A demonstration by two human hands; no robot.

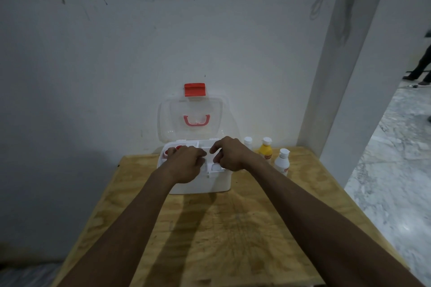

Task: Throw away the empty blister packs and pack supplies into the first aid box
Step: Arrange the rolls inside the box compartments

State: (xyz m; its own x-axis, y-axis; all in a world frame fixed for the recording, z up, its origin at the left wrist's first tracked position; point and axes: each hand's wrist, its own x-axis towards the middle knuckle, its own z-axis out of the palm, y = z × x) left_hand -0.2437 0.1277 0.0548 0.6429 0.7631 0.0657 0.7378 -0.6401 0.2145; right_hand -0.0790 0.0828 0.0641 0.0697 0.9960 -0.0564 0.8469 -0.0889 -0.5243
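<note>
- Plywood desk (233, 228) against a white wall, open white plastic first aid box (203, 184) on it.
- Left hand (184, 165) and right hand (229, 155) over its tray, fingers curled; can't tell what they're gripping.

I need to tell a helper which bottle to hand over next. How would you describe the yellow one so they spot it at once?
On the plywood table, look right of the open white first aid box, where three bottles stand by the wall. The yellow bottle is the middle one, between two white bottles. It alone has a yellow body, under a white cap.
</note>
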